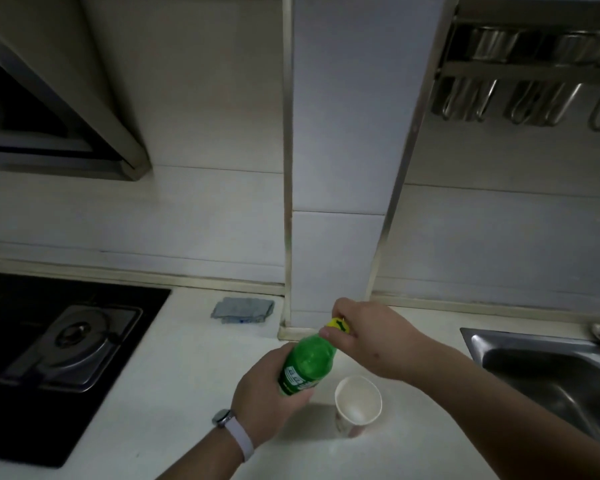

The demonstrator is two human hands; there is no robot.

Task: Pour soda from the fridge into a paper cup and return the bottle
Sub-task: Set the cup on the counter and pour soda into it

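Counter: I see a pale worktop [174, 386] running below the tiled wall.
Cup: paper cup [357, 405] upright at my 5 o'clock.
Cloth: grey rag [242, 310] at 12 o'clock, by the wall.
Stove: black hob [49, 358] at 9 o'clock.
Sink: steel basin [548, 379] at 3 o'clock.

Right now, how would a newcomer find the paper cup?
Start at the steel sink on the right, then move left along the white counter. The cup stands upright and open there, beside the green bottle held in both hands. It is the only white, open-topped thing.
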